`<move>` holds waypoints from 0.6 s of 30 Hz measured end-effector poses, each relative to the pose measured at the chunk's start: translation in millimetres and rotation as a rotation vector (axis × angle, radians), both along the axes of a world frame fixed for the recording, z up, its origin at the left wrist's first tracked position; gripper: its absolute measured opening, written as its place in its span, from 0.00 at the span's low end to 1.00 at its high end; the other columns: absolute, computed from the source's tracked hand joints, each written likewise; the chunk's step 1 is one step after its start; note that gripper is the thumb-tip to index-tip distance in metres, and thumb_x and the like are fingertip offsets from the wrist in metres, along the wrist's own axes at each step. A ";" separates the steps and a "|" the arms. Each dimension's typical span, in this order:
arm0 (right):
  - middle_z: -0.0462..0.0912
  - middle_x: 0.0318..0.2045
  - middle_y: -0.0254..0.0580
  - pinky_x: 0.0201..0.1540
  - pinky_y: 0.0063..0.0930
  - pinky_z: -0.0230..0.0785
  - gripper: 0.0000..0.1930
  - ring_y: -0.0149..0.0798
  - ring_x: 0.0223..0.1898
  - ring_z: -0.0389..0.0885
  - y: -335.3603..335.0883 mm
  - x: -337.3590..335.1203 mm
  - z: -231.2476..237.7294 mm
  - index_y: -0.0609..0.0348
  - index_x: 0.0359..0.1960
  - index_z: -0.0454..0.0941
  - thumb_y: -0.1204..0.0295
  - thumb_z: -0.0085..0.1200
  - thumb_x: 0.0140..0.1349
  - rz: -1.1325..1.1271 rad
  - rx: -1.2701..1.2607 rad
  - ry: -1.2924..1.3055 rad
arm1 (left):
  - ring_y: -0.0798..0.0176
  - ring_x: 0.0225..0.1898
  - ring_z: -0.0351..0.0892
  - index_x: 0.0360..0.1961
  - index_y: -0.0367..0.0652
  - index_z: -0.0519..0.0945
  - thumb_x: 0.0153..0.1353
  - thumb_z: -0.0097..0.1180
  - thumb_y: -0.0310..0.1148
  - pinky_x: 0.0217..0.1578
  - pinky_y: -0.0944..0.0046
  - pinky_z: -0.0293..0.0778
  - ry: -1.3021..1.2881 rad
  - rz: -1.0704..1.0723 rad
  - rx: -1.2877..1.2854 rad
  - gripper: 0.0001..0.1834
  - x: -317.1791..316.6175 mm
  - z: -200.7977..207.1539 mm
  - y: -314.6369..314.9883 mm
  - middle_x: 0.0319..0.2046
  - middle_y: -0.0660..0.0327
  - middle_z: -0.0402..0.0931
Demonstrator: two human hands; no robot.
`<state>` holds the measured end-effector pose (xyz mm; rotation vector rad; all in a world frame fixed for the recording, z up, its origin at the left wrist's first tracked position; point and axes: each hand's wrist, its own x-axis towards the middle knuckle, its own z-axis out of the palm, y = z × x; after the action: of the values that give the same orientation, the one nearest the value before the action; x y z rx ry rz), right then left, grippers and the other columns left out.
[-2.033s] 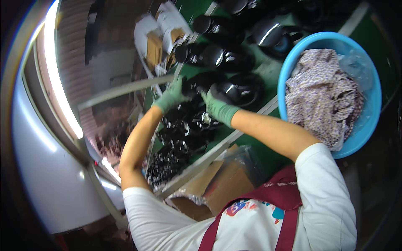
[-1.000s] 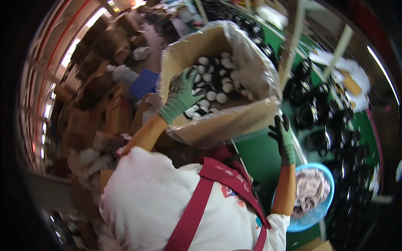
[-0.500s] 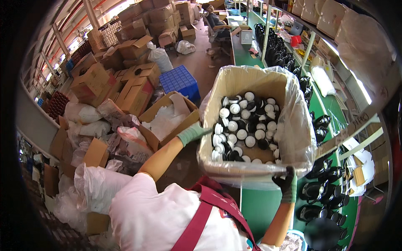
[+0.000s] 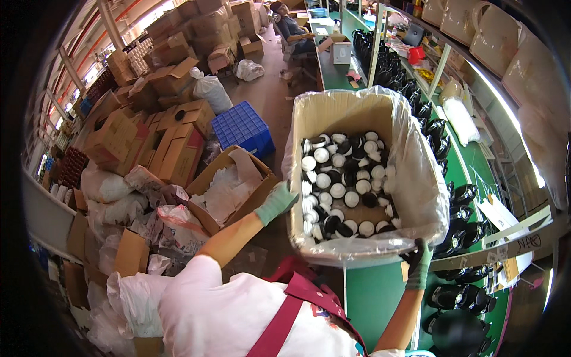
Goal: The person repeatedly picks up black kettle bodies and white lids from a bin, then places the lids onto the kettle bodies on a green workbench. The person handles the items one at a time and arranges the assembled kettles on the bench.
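Note:
A large open cardboard box (image 4: pixel 373 220), lined with clear plastic, is in front of me over the green bench. Many round black-and-white caps (image 4: pixel 337 190) lie loose inside it, and some brown bottom shows near the front right. My left hand (image 4: pixel 277 203), in a green glove with dark fingers, is closed against the box's left side; its fingertips are partly hidden. At the near right corner, my right hand (image 4: pixel 419 265), gloved the same way, wraps its dark fingers over the rim and plastic.
The green bench (image 4: pixel 372 303) carries rows of black appliance-like parts (image 4: pixel 455 297) along the right. A blue crate (image 4: pixel 244 128), an open carton of white sheets (image 4: pixel 229 184), and stacked cartons (image 4: pixel 178 134) stand left. Plastic bags (image 4: pixel 107 184) crowd the floor. A person (image 4: pixel 291 33) sits farther back.
The surroundings have shifted left in view, while the box has moved slightly right against the bench. A marked cardboard strip on the right now sits lower. Both hands stay at the box.

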<state>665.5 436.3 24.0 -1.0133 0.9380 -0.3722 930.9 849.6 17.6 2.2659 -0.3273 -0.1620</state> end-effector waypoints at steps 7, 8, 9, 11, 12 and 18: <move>0.66 0.60 0.68 0.58 0.46 0.67 0.39 0.63 0.58 0.71 41.0 77.0 117.3 0.68 0.63 0.64 0.49 0.58 0.59 -0.040 -1.475 0.724 | 0.60 0.41 0.82 0.49 0.34 0.79 0.58 0.61 0.59 0.43 0.59 0.76 0.294 -0.159 -0.301 0.35 58.1 51.6 -26.1 0.38 0.47 0.83; 0.68 0.59 0.65 0.58 0.45 0.68 0.37 0.61 0.57 0.72 45.4 83.5 138.3 0.65 0.63 0.65 0.51 0.59 0.59 -0.049 -1.566 0.658 | 0.57 0.40 0.83 0.46 0.36 0.80 0.58 0.62 0.58 0.42 0.58 0.76 0.321 -0.113 0.107 0.32 66.1 72.9 -12.7 0.38 0.47 0.83; 0.70 0.58 0.62 0.57 0.44 0.68 0.35 0.60 0.56 0.74 45.8 93.4 152.9 0.62 0.62 0.66 0.54 0.60 0.59 -0.060 -1.663 0.597 | 0.53 0.36 0.82 0.41 0.39 0.81 0.56 0.64 0.56 0.40 0.55 0.76 0.192 -0.117 0.521 0.28 68.8 115.5 -24.2 0.34 0.50 0.82; 0.75 0.54 0.55 0.57 0.42 0.68 0.32 0.55 0.54 0.75 56.3 125.2 182.8 0.60 0.61 0.68 0.61 0.63 0.57 0.235 -1.632 0.355 | 0.57 0.31 0.81 0.47 0.39 0.79 0.57 0.68 0.45 0.33 0.59 0.77 -0.376 -0.003 0.441 0.24 84.9 126.5 -12.5 0.37 0.51 0.80; 0.77 0.50 0.51 0.56 0.40 0.69 0.28 0.53 0.51 0.77 49.6 148.3 171.2 0.61 0.57 0.71 0.66 0.64 0.55 0.370 -1.555 0.152 | 0.57 0.34 0.82 0.48 0.39 0.78 0.57 0.68 0.43 0.35 0.58 0.78 -0.521 0.086 0.431 0.24 91.1 149.3 -30.0 0.42 0.50 0.80; 0.79 0.48 0.56 0.55 0.40 0.69 0.29 0.53 0.50 0.79 -8.3 263.2 32.0 0.57 0.55 0.73 0.53 0.61 0.56 1.222 -0.907 0.081 | 0.47 0.54 0.74 0.61 0.42 0.70 0.60 0.60 0.49 0.54 0.54 0.72 -0.545 -0.331 0.089 0.32 184.3 43.3 -158.0 0.53 0.45 0.72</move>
<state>928.7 428.0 56.0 -2.2183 0.0283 0.3360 1115.2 691.7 60.9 2.2982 -0.9985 0.2847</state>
